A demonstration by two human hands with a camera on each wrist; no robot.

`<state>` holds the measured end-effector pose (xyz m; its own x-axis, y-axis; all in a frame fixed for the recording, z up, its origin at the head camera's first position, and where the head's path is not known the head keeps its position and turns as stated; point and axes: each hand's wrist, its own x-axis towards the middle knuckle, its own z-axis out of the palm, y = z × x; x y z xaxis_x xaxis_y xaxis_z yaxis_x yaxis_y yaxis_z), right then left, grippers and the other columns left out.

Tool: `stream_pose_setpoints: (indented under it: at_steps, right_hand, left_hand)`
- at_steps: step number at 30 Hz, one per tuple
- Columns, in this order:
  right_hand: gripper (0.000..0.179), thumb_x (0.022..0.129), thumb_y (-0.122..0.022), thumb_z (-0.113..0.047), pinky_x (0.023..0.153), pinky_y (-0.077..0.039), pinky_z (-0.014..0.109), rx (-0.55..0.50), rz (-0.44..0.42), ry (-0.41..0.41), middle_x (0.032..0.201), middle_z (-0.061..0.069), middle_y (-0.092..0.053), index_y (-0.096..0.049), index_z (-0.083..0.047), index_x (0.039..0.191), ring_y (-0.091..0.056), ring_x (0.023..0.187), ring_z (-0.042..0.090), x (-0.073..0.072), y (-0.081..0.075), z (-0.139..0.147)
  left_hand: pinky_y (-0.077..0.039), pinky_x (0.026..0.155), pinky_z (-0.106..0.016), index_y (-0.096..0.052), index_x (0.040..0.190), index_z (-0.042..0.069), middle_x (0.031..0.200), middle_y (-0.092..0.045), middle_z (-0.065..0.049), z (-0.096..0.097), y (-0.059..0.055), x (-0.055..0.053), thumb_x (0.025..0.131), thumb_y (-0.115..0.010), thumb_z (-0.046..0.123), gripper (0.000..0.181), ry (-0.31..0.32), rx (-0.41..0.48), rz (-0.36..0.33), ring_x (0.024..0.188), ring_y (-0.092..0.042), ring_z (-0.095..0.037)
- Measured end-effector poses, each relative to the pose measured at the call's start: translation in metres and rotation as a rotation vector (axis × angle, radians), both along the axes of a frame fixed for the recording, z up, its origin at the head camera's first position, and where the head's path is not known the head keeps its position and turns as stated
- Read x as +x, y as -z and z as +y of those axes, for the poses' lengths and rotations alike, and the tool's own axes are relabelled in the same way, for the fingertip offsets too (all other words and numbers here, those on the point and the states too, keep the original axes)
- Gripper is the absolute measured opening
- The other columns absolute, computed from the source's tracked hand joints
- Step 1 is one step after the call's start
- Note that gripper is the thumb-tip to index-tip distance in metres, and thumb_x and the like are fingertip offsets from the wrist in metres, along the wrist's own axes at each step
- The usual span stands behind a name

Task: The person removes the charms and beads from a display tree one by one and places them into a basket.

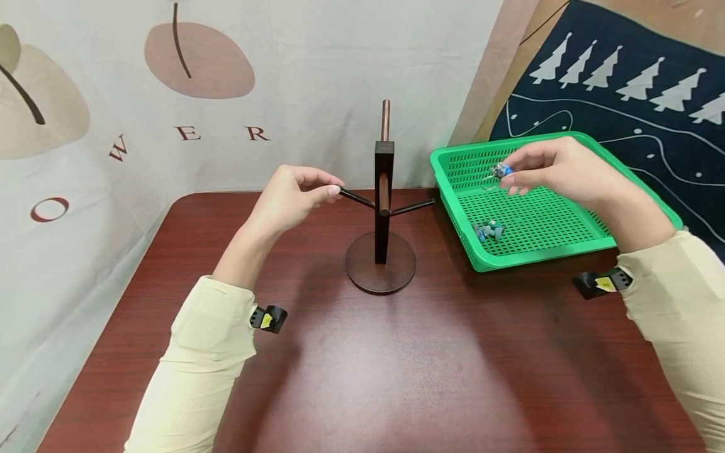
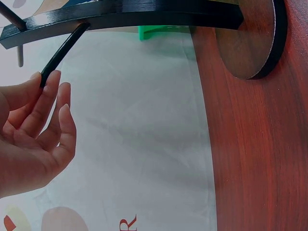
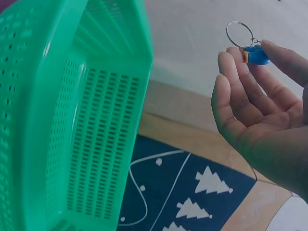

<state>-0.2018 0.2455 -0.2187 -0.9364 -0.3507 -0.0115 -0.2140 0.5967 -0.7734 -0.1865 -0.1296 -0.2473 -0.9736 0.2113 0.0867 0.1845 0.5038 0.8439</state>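
A dark wooden stand [image 1: 382, 189] with a round base and several thin pegs rises from the table. My left hand [image 1: 297, 196] pinches the tip of its left peg [image 2: 62, 54] between thumb and index finger. Over the green basket [image 1: 572, 250], my right hand [image 1: 557, 167] pinches a blue keychain [image 3: 258, 55] with a yellow edge and a metal split ring [image 3: 239, 34]. Within the basket, at its near left corner, lie several small blue and grey-green keychains [image 1: 488, 231].
The reddish-brown table [image 1: 391, 377] reaches back to a pale printed cloth [image 1: 340, 82]. A dark blue cloth with white trees [image 1: 640, 82] hangs behind the basket. The basket's left rim stands close to the tip of the stand's right peg [image 1: 413, 206].
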Motion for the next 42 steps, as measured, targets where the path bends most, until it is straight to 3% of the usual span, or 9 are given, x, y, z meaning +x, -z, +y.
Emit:
stream_pose_setpoints:
  at_steps: [6,14,30,42]
  right_hand:
    - [0.024,0.085,-0.067,-0.019,0.064,-0.049,0.022,0.038,0.003,0.054,0.081,0.005,-0.068,-0.065,-0.003,0.102,-0.062,0.071,0.017,-0.004,-0.002,0.015]
    - [0.015,0.084,-0.066,-0.015,0.061,-0.050,0.022,-0.020,-0.025,0.100,0.079,0.000,-0.068,-0.066,-0.007,0.098,-0.063,0.068,0.014,-0.008,0.001,0.032]
    - [0.018,0.086,-0.064,-0.020,0.062,-0.051,0.024,0.023,-0.109,0.180,0.081,-0.004,-0.068,-0.065,-0.009,0.101,-0.064,0.072,0.012,-0.010,0.018,0.056]
    - [0.021,0.085,-0.066,-0.021,0.063,-0.051,0.025,-0.010,-0.126,0.207,0.083,-0.005,-0.067,-0.063,-0.010,0.103,-0.064,0.074,0.014,-0.008,0.029,0.064]
  left_hand:
    - [-0.045,0.067,-0.026,-0.070,0.098,0.003,0.074,-0.064,-0.001,-0.001,0.000,0.000,0.086,-0.064,0.012,0.016,-0.001,-0.001,-0.002,0.071,-0.055,-0.015]
    - [-0.045,0.068,-0.027,-0.070,0.098,0.003,0.075,-0.065,-0.002,0.000,0.000,0.000,0.086,-0.064,0.013,0.016,-0.003,-0.010,-0.003,0.071,-0.057,-0.015]
    - [-0.044,0.067,-0.026,-0.070,0.098,0.003,0.073,-0.064,-0.001,0.000,0.001,0.000,0.086,-0.064,0.011,0.016,0.003,-0.003,0.008,0.070,-0.055,-0.015]
    - [-0.044,0.067,-0.025,-0.069,0.098,0.002,0.072,-0.064,0.000,0.000,0.001,0.000,0.086,-0.064,0.011,0.016,0.005,0.006,0.011,0.069,-0.055,-0.014]
